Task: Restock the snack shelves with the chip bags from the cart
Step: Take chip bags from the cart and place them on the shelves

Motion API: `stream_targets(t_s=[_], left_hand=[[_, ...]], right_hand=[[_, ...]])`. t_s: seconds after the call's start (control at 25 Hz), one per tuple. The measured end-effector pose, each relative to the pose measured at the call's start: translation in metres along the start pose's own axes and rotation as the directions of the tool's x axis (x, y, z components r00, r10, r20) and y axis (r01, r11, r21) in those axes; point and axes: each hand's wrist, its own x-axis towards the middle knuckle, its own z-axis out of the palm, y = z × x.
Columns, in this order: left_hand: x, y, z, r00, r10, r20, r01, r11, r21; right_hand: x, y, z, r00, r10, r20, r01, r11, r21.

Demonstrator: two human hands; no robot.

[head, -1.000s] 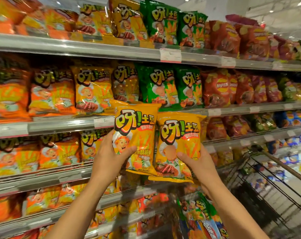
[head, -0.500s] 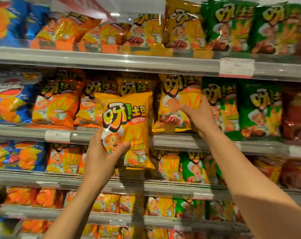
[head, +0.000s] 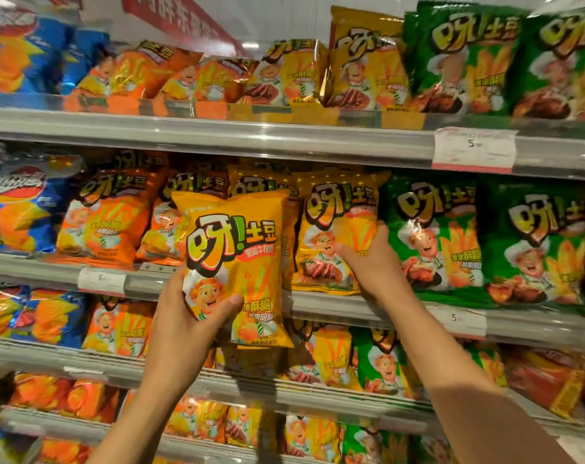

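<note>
My left hand (head: 187, 316) grips a yellow chip bag (head: 237, 256) by its lower left corner, thumb across the front, and holds it upright in front of the second shelf (head: 317, 301). My right hand (head: 373, 262) holds a second yellow chip bag (head: 331, 236) by its right side; that bag stands on the second shelf among other yellow bags, next to the green bags (head: 431, 236).
Orange bags (head: 106, 216) and blue bags (head: 16, 209) stand to the left on the same shelf. The top shelf (head: 217, 135) and the lower shelves (head: 284, 393) are packed with bags. Price tags (head: 473, 149) hang on the shelf edges. The cart is out of view.
The view has swung up and left, away from the cart. My right hand has carried its yellow bag up onto the second shelf. My left hand still holds its bag in front.
</note>
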Motion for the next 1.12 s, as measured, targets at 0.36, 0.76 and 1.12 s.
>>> stream_targets(t_s=[0.36, 0.76, 1.12], left_hand=[[0.008, 0.002, 0.010, 1.000, -0.030, -0.007, 0.030, 0.999, -0.038], [0.012, -0.004, -0.002, 0.997, -0.059, 0.051, 0.063, 0.996, -0.065], [0.046, -0.011, -0.064, 0.968, 0.038, 0.248, -0.015, 0.995, -0.095]], right_hand=[[-0.021, -0.013, 0.003, 0.928, -0.343, -0.149, 0.268, 0.887, -0.376], [-0.008, 0.007, 0.028, 0.875, -0.483, -0.039, 0.362, 0.704, -0.612], [-0.035, -0.019, 0.026, 0.903, -0.423, -0.075, 0.294, 0.736, -0.610]])
